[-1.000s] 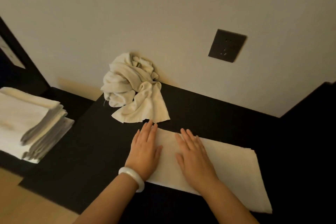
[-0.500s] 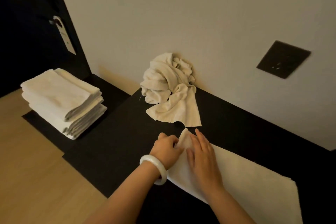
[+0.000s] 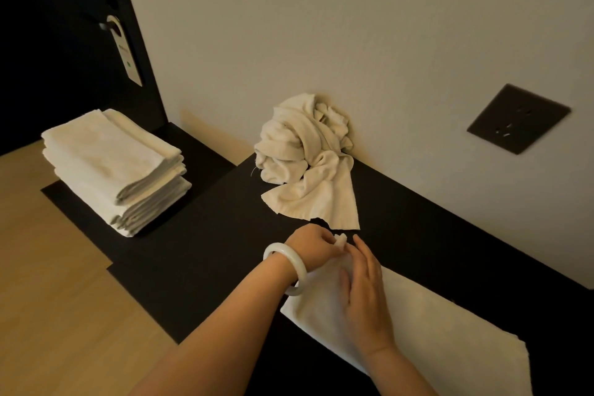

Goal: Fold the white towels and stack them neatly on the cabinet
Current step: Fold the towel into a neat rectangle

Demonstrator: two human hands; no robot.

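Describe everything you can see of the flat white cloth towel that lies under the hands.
The flat white cloth towel is a long rectangular strip, soft and slightly creased, lying on the black cabinet top. The left hand pinches its far corner, raised a little; the right hand rests on it with straight fingers.

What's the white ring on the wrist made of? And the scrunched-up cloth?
The smooth white bangle looks like polished stone, perhaps jade, or glass: rigid, glossy, faintly milky. The crumpled white towel by the wall looks like soft matte cotton: it slumps in limp folds.
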